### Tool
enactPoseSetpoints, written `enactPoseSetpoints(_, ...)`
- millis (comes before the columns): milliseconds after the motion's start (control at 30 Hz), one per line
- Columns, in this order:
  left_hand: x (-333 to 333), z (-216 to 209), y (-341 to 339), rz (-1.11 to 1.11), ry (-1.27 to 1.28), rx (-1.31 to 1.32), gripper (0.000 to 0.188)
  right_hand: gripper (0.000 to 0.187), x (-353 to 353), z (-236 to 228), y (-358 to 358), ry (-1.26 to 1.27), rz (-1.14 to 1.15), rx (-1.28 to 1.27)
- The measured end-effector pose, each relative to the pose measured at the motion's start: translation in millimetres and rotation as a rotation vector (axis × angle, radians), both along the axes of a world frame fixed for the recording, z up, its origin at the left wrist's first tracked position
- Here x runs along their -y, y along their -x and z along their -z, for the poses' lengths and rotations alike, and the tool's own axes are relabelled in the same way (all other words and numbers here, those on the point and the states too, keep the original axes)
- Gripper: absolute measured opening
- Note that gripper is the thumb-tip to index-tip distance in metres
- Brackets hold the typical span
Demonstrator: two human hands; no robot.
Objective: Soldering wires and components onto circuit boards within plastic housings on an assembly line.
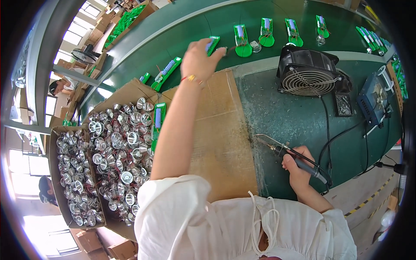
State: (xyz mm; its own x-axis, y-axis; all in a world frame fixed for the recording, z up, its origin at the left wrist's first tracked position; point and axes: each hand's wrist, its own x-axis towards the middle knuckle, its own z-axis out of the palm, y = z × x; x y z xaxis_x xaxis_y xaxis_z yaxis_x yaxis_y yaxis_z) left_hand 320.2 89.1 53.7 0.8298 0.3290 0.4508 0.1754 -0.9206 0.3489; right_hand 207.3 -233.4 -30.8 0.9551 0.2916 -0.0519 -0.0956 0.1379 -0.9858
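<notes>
My left hand [200, 60] reaches out to the far side of the bench, a red cord around its wrist. Its thumb and fingers look apart, over a green lamp housing [212, 46] with a blue cylinder in it; the hand partly hides this piece. In my right hand [300, 168] is a soldering iron [302, 164], its tip pointing left, with a thin metal guide tube [271, 141] alongside. Below the iron's tip lies the dark green bench top. Another green housing [158, 123] rests left of my left forearm, beside the reflectors.
Cardboard boxes of shiny lamp reflectors [125, 151] stand at left. A cardboard sheet [221, 151] covers the middle. At right are a black fan [307, 71] with a wire guard, a blue device [372, 102] and cables. Several green housings [266, 32] line the far green surface.
</notes>
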Motion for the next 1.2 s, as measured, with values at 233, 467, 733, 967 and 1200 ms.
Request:
enactPoseSetpoints(233,-2.1,17.7,135.2,-0.160,-0.103,-0.529,0.054,0.010,-1.7,-5.9,-5.8,0.015,-0.023,-0.041)
enactPoseSetpoints(467,75.7,51.0,174.6,-0.084,0.050,-0.444,0.060,0.009,1.3,-5.7,2.0,-0.007,0.049,0.001)
enactPoseSetpoints(733,35.1,19.9,235.2,-0.543,0.245,0.134,0.038,0.012,9.7,-7.7,11.1,-0.006,0.013,0.054)
enactPoseSetpoints(967,-20.0,54.3,252.5,-0.633,0.151,-0.046,0.019,0.012,0.7,-15.9,26.2,0.025,-0.028,0.045)
enactPoseSetpoints(1200,63.8,28.4,263.4,-0.197,0.709,0.117,0.011,0.015,-3.7,-15.3,34.3,-0.017,-0.125,0.044)
